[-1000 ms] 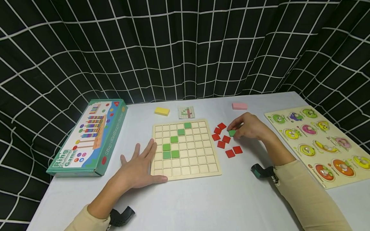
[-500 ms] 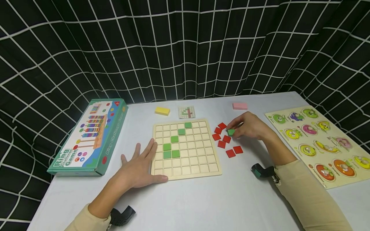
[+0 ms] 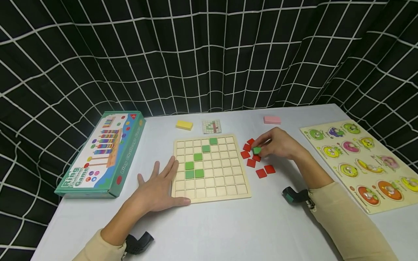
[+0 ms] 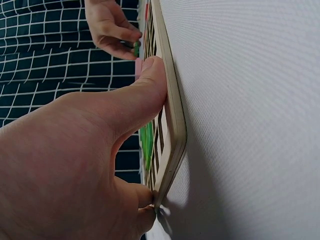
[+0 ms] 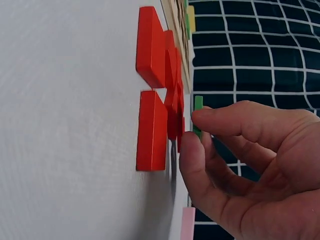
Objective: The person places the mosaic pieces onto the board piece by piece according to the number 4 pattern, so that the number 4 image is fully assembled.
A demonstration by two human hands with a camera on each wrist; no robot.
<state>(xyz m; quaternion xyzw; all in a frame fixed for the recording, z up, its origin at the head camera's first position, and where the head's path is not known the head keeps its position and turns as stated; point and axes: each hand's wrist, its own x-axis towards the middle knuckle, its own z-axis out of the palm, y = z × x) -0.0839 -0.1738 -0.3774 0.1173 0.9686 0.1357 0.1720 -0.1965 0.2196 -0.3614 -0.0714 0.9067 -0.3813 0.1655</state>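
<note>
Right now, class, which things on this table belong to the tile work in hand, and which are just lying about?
In use: green square tile pinched by the right hand; wooden grid board steadied by the left hand; red square tiles; small pattern card.
Lying about: ring game box; yellow block; pink block; fruit peg puzzle.

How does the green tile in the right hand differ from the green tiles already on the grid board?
The held green tile is pinched by the right hand, lifted above the red tiles; the board's green tiles sit flat in cells of the grid board. It is alone; they form a diagonal line. All share colour and square shape.
</note>
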